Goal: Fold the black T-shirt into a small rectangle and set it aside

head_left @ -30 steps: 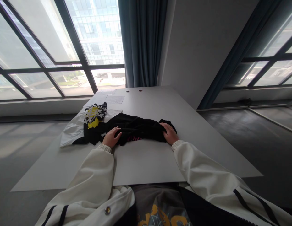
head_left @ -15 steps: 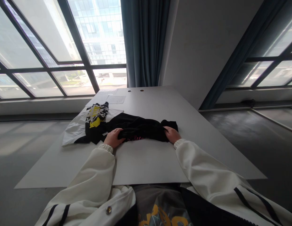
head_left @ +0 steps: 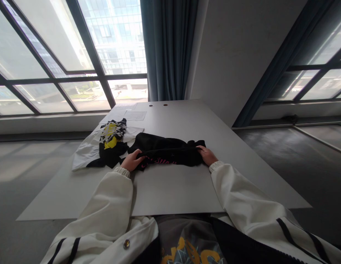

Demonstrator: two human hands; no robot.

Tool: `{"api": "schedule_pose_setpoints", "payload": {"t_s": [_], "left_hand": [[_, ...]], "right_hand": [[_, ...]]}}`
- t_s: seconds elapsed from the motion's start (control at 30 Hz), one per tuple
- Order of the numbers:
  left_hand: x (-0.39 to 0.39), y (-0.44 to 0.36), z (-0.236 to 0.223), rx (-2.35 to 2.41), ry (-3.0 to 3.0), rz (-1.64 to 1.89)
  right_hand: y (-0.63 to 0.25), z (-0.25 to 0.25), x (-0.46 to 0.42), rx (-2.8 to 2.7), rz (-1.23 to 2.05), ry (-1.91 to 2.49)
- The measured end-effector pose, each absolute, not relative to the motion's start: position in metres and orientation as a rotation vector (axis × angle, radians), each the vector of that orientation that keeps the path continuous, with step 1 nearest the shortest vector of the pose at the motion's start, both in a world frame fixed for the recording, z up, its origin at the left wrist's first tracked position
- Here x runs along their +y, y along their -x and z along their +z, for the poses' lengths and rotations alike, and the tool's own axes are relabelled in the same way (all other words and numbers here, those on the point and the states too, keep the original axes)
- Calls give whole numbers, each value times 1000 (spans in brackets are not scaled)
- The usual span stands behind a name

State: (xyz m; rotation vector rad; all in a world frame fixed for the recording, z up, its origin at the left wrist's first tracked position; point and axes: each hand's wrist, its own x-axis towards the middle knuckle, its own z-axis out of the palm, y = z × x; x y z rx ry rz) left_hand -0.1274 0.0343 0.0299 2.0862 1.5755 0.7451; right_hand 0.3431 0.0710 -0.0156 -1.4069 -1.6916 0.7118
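Black garment [head_left: 159,141] edge stretched straight between both grips
Past the worktop's [head_left: 173,198] near edge, my left hand [head_left: 132,160] and right hand [head_left: 208,156] each pinch one end, fingers closed. I'd pull evenly and hold it level so the pink lettering [head_left: 162,161] lies smooth, without dragging the patterned clothing [head_left: 112,132] near the left edge.

The black garment [head_left: 164,141] is matt cloth; from it, at nine o'clock, the white garment [head_left: 83,152] is creased cloth. The tabletop [head_left: 176,194] is smooth with a faint sheen; the sheet [head_left: 135,116] at eleven looks like paper, the curtain [head_left: 167,47] at twelve matt fabric, the snap [head_left: 126,244] at seven shiny metal.
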Motion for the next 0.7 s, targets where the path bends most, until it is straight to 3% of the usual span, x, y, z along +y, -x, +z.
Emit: {"api": "schedule_pose_setpoints", "payload": {"t_s": [0.27, 0.47, 0.57, 0.7], "left_hand": [[37, 125, 29, 1268, -1935, 623], [43, 132, 22, 1552, -1982, 893], [49, 137, 22, 1698, -2008, 902], [57, 142, 25, 1865, -2067, 831]], "right_hand": [[-359, -9, 72, -1703, 930, 1344], [-363, -8, 75, -1662, 1122, 1345], [-361, -12, 77, -1607, 1038, 1373], [-357, -17, 80, -1625, 669, 1465]]}}
